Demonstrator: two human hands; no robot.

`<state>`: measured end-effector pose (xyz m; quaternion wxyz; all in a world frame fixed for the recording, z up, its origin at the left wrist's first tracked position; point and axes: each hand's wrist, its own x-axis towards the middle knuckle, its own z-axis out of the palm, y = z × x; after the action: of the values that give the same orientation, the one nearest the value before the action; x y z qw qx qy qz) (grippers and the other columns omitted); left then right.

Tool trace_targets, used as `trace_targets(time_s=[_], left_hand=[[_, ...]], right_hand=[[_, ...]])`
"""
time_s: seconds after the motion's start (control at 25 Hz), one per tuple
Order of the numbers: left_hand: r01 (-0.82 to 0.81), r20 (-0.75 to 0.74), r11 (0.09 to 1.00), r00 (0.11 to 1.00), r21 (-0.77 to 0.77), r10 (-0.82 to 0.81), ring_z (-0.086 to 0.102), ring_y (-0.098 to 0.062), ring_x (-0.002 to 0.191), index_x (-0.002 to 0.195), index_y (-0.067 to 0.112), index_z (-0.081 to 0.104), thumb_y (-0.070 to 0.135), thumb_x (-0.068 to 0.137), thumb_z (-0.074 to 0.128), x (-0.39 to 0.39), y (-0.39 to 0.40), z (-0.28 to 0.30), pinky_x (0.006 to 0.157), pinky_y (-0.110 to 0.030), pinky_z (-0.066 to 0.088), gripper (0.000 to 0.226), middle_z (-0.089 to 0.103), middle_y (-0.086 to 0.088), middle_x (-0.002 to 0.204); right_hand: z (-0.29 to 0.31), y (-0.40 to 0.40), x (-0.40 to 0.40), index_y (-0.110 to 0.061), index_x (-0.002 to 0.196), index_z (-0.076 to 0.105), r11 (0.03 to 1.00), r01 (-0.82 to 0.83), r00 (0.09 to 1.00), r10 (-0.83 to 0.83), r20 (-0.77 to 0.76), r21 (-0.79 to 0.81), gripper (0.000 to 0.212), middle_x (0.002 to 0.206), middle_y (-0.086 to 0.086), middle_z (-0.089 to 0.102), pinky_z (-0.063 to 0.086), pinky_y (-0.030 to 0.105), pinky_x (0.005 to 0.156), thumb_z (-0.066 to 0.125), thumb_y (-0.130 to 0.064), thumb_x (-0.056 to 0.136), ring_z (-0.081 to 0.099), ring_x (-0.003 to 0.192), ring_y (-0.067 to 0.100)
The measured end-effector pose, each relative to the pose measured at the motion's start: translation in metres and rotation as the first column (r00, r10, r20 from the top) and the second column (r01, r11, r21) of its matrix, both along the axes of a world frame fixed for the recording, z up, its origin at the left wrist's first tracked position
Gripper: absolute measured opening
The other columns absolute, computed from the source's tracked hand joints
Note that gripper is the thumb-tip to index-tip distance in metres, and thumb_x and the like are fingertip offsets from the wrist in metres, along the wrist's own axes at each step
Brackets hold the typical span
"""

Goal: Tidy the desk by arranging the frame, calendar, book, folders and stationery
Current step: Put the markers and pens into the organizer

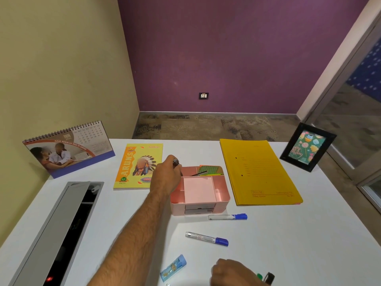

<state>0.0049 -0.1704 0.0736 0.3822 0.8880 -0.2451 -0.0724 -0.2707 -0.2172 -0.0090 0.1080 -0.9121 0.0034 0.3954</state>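
Observation:
My left hand (166, 176) reaches over the left rim of the pink desk organiser (223, 198) and pinches a dark pen (175, 162) upright above its back left compartment. Near the front edge my right hand (233, 272) grips a black marker (270, 278) with something green beside it. Two blue-capped markers (227, 216) (206, 238) and a small blue stapler-pin box (173, 267) lie in front of the organiser. The yellow notebook (136, 164) lies left of it, the yellow folders (258, 172) right. A calendar (68, 148) stands far left, a black frame (308, 147) far right.
A grey cable tray (61, 228) with its lid open runs along the desk's left side. Green sticky notes (210, 169) and a thin dark pen (199, 173) sit in the organiser's back compartments. The white desk (288, 234) ends at the wall on the left.

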Motion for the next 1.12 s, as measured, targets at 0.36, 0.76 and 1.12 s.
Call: trace_targets(time_s=[0.36,0.76,1.12], left_hand=[[0.006,0.061,0.988,0.998,0.153,-0.015,0.063,-0.021,0.09,0.104,0.022,0.07,0.026,0.089,0.06,0.0,0.003,-0.008,0.076,-0.036,0.055,0.018,0.073,0.001,0.102],[0.475,0.326,0.878,0.822,0.063,-0.468,0.052,-0.02,0.109,0.117,0.02,0.064,0.017,0.075,0.058,-0.022,0.011,0.002,0.093,-0.039,0.044,0.043,0.067,0.003,0.113],[0.678,0.531,0.733,0.601,0.057,-0.597,0.069,-0.022,0.082,0.105,0.017,0.072,0.025,0.081,0.072,-0.052,-0.009,0.005,0.072,-0.032,0.058,0.025,0.076,-0.002,0.094]], right_hand=[[-0.005,-0.018,-0.005,-0.033,0.076,0.06,0.972,0.237,0.827,-0.206,0.524,0.009,0.024,0.071,-0.014,0.061,0.036,0.023,0.05,0.049,-0.054,0.083,0.058,0.059,0.009],[0.067,-0.05,0.053,-0.025,0.075,0.072,0.364,0.555,-0.02,-0.893,0.449,0.748,0.022,0.079,-0.012,0.07,0.052,0.021,0.071,0.074,-0.003,0.078,0.062,0.081,0.0],[0.107,-0.052,0.083,-0.022,0.098,0.062,0.201,0.3,-0.184,-0.947,0.263,0.932,0.038,0.087,0.002,0.071,0.06,0.031,0.064,0.084,-0.01,0.07,0.07,0.079,0.015]])
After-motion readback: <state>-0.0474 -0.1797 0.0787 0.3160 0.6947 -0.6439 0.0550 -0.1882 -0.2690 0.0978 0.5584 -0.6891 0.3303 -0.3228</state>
